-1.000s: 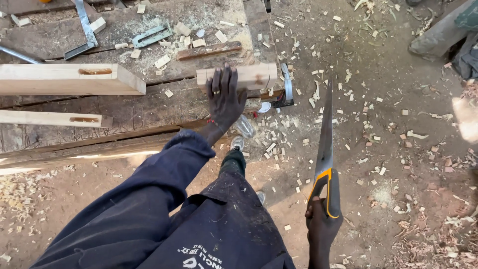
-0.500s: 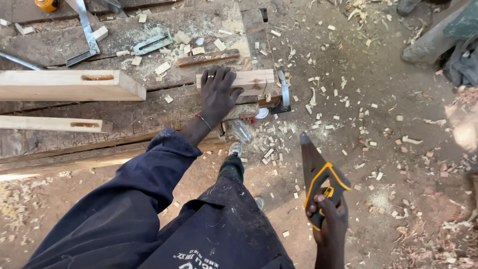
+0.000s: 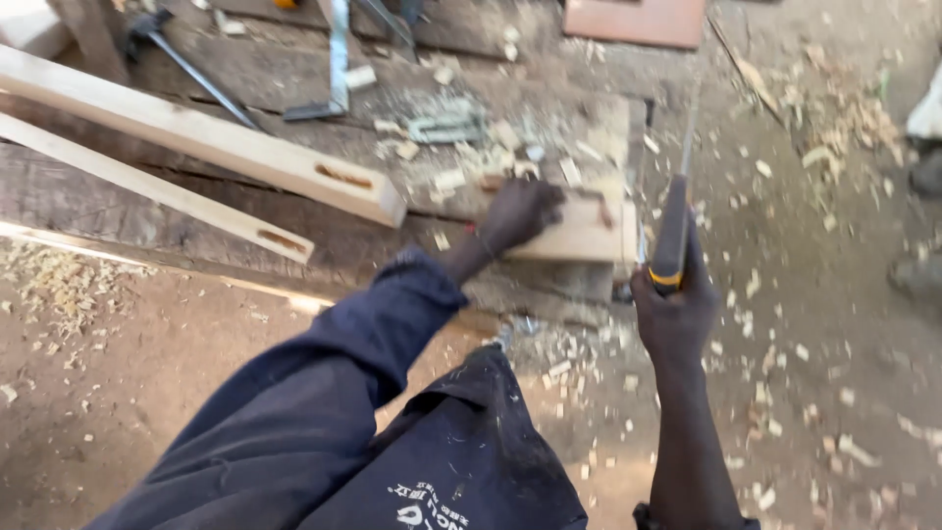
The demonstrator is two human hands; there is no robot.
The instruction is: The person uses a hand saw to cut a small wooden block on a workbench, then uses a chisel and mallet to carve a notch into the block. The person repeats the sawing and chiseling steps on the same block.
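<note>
The left hand [image 3: 520, 214] lies flat, with no grip, on a short pale wooden block [image 3: 579, 231] in the middle of the frame. It presses the block onto the dark, worn workbench [image 3: 118, 211]. The hand covers the left end of the block, so its full length cannot be seen.

The right hand [image 3: 675, 312], at the right of the middle, is clenched around the black and yellow handle of a handsaw [image 3: 673, 231]. The blade rises toward the upper part of the frame, just beside the right end of the block. It is seen almost edge-on and is blurred, so whether the teeth touch the wood cannot be told.

Two long pale beams [image 3: 211, 147] with cut slots lie on the bench at the left; their far ends are cut off by the frame edge. Wood chips [image 3: 824, 157] are scattered on the ground at the right. The metal tools [image 3: 339, 59] at the top are partly cut off and hard to make out.
</note>
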